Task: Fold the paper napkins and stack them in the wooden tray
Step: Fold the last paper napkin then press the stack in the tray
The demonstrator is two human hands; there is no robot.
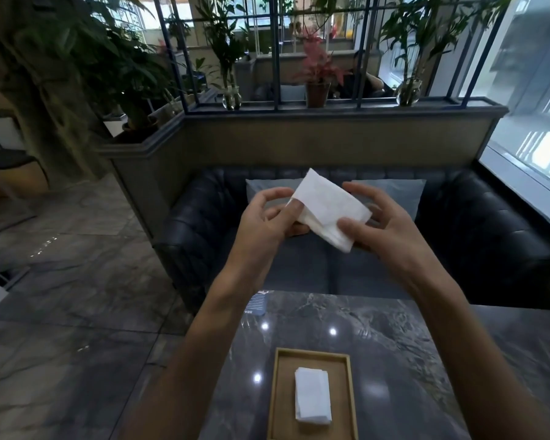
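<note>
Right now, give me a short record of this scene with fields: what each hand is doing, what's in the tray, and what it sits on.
left hand: raised above the table, gripping the left end of the paper napkin
right hand: thumb pressed on the napkin's lower right edge
paper napkin: white, partly folded, held in the air between both hands
wooden tray: on the table, near edge out of view
folded napkins: white stack inside the tray
table: dark marble top
task state: held napkin not yet in the tray
</note>
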